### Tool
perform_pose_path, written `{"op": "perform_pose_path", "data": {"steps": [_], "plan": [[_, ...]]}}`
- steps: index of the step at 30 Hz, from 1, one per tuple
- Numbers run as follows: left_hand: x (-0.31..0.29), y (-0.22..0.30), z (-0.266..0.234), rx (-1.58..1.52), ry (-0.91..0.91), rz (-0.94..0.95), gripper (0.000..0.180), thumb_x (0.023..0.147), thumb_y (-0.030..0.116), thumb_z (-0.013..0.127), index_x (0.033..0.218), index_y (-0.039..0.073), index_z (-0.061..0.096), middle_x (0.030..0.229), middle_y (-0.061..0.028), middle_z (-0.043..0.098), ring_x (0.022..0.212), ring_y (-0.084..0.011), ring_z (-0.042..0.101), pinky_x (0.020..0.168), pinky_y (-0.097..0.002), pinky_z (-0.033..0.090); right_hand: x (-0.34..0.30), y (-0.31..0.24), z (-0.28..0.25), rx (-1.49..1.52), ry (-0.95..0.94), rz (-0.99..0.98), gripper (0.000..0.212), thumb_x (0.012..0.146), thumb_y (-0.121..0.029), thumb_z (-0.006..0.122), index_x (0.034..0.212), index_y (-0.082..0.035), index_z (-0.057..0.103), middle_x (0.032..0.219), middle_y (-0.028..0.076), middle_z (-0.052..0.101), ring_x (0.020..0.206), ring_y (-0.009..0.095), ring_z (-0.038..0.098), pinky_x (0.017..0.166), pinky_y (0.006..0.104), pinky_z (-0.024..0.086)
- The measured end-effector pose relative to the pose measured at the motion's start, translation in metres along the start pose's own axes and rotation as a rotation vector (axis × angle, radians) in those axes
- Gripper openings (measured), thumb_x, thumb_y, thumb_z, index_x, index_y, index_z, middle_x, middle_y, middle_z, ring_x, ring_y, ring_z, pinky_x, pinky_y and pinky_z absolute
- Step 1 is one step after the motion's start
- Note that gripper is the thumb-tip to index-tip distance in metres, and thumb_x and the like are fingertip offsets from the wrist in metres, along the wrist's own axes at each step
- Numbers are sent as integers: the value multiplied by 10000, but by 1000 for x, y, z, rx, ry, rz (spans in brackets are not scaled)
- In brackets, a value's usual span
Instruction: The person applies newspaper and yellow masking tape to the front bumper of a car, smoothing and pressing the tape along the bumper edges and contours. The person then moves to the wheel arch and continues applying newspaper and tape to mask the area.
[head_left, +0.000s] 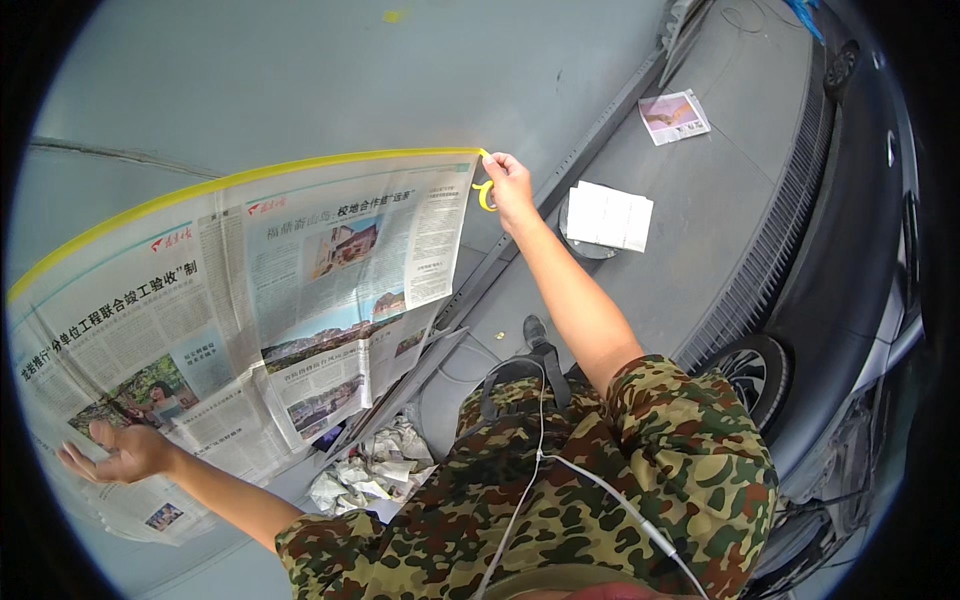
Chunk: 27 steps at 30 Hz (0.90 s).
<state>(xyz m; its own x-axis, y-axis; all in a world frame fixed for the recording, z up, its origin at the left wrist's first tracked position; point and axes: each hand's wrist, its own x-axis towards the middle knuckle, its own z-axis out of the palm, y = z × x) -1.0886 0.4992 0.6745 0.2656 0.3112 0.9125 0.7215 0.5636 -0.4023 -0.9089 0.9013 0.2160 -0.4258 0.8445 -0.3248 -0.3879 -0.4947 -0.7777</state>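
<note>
A wide newspaper sheet [230, 330] hangs against a grey panel. Yellow masking tape [250, 172] runs along its whole top edge. At the upper right corner of the sheet, my right hand [512, 192] has its fingers closed on the tape. A yellow loop, seemingly the tape roll [484, 196], shows just left of that hand and is partly hidden. My left hand [125, 452] is open, palm up and fingers apart, in front of the lower left of the newspaper. Nothing lies in it.
Crumpled newspaper [375, 465] is heaped on the floor below the sheet. White papers [608, 216] rest on a round object to the right, and a printed sheet [674, 117] lies farther off. A dark car [850, 270] stands along the right, beside a floor grate [775, 235].
</note>
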Motion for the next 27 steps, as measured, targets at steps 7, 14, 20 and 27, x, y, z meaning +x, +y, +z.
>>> {"op": "perform_pose_path", "data": {"steps": [7,14,20,27], "plan": [[39,178,105,-506,-612,421,626,803,87,888,1395,143,693,1484,-90,675,1403,-329,616,1240,-531,447,-85,-23,-23,-146,116,-240,150,1077,-229,687,1076,-93,625,894,-29,554,697,39,485,555,250,389],[-1,305,104,-720,-956,729,667,811,196,825,1443,75,652,1422,-133,680,1317,-378,615,1131,-518,464,-210,-62,-78,-385,50,-715,93,1028,-129,674,1066,-52,638,1139,119,640,927,297,656,806,386,546],[38,329,56,-562,-920,863,234,999,332,796,1038,102,812,1016,-149,773,947,-334,714,853,-463,578,-269,-130,-120,-299,42,-884,189,972,-126,686,1018,-93,507,1101,62,654,723,290,683,606,421,527],[37,358,-58,-743,-709,619,190,949,183,858,899,34,749,776,-145,660,687,-353,640,641,-460,532,-340,-168,-194,-311,-29,-1007,189,967,-60,680,1031,-76,503,1093,48,667,632,252,630,539,405,486]]}}
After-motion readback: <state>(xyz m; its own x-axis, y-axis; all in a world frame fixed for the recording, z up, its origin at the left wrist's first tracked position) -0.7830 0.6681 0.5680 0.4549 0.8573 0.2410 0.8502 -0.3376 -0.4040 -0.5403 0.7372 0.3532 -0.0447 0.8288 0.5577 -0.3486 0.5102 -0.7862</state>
